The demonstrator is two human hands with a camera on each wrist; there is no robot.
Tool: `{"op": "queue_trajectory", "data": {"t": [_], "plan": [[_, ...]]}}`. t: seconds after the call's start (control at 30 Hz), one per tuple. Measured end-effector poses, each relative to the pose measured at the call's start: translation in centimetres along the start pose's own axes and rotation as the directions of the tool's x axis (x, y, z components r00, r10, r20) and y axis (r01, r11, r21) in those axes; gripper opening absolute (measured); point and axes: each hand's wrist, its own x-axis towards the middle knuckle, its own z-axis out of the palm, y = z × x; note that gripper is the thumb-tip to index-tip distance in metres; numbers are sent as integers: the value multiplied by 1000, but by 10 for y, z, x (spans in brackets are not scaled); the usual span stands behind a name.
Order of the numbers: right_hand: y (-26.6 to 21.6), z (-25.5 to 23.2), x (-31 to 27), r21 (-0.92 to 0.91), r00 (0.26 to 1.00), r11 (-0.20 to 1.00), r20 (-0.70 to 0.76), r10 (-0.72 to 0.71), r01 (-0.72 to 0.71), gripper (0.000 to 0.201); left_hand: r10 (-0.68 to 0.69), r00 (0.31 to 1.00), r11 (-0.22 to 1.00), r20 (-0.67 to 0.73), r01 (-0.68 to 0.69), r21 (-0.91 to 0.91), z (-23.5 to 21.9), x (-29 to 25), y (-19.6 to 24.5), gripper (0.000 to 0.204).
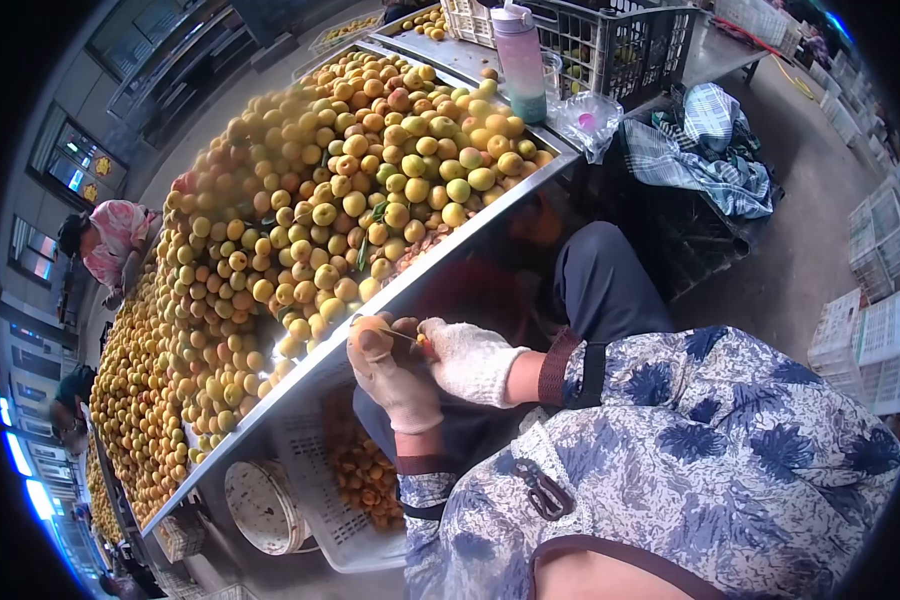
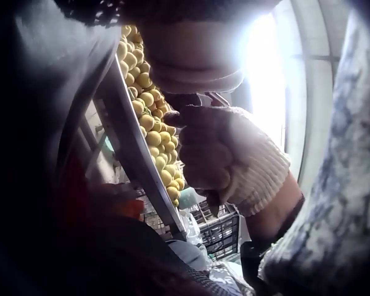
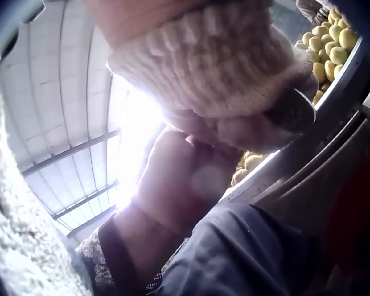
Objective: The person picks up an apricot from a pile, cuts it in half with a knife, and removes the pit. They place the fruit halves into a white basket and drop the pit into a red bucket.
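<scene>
In the head view, my gloved left hand (image 1: pixel 395 385) holds an apricot (image 1: pixel 372 328) near the metal edge of the sorting table (image 1: pixel 370 310). Close against it, my right hand (image 1: pixel 470 362), in a white knit glove, grips a small knife (image 1: pixel 425 346) with a red and yellow handle. Its thin blade points toward the apricot. The left wrist view shows the right hand's curled fingers (image 2: pixel 203 154) from the side, the apricot hidden there. Both hands overlap in the right wrist view, where the left hand (image 3: pixel 179 179) lies below the right glove's cuff (image 3: pixel 216 61).
Apricots (image 1: pixel 300 220) heap across the table. Below its edge stand a white crate (image 1: pixel 305 475) with opened apricots (image 1: pixel 365 470) and a white bucket (image 1: pixel 260 505). A bottle (image 1: pixel 520 65) and a black crate (image 1: pixel 620 50) are at the far end. Another person (image 1: pixel 115 240) is across the table.
</scene>
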Motion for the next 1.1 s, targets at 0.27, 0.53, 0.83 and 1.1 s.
{"op": "queue_trajectory", "data": {"t": [0.27, 0.53, 0.83, 1.1], "plan": [[-1, -19, 3, -60, 998, 998, -53, -15, 11, 28, -140, 987, 987, -84, 132, -89, 28, 9, 2, 61], [3, -20, -2, -84, 999, 996, -40, 7, -11, 30, -175, 984, 981, -26, 172, -89, 15, 1, -11, 58], [10, -32, 5, -43, 998, 999, -65, -24, 21, 30, 37, 994, 890, 105, -81, 448, 22, 1, -6, 53], [16, -27, -4, -128, 998, 991, -55, -41, 33, 30, -123, 991, 976, 44, 113, 186, 15, -1, -4, 55]]}}
